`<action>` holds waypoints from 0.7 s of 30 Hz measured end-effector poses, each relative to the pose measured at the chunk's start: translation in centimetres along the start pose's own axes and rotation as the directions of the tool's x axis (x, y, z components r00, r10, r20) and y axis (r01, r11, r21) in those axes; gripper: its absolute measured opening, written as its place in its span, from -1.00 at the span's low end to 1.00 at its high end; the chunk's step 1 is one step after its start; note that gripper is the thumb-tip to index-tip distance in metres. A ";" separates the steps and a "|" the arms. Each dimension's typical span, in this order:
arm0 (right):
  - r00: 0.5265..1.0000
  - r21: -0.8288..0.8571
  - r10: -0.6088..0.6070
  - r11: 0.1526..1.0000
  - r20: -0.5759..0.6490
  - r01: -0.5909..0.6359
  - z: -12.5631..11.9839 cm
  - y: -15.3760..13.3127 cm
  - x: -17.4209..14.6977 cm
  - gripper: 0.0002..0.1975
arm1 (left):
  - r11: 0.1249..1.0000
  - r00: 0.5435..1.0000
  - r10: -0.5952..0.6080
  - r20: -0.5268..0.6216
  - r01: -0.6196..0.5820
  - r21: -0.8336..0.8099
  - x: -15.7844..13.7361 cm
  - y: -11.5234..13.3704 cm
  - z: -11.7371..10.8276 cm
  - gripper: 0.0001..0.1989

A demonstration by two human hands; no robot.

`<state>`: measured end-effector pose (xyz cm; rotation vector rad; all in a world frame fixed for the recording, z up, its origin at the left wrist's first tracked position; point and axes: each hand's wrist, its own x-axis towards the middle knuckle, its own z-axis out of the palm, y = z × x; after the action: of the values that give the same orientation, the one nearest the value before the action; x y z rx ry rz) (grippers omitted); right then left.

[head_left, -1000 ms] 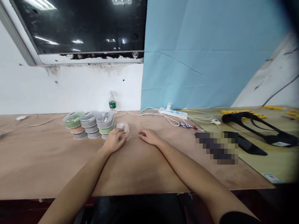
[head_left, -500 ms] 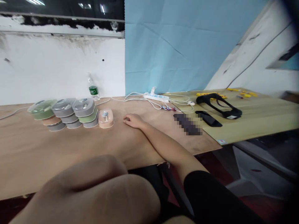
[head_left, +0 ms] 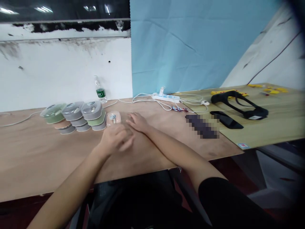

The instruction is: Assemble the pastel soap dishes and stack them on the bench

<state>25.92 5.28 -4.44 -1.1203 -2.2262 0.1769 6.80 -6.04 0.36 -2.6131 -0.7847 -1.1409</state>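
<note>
Sitting just beyond both hands (head_left: pixel 126 132): pink container (head_left: pixel 113 118)

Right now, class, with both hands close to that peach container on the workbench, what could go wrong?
1. The left hand is just short of the peach container, which sits right beside the stacked containers; a sideways nudge might topple them.
2. The white cables from the power strip lie loose behind the right hand and could snag a reaching arm.
</note>
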 end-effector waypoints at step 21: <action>0.995 0.141 -0.031 0.989 -0.097 0.045 1.4 0.5 0.8 -0.47 | 0.732 0.649 -0.681 0.338 0.602 0.318 -1.5 -7.9 4.1 -0.62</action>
<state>25.14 6.43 -5.34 -0.9882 -2.1139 0.2578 4.23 1.53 -3.88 -2.4993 -1.9451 -0.5172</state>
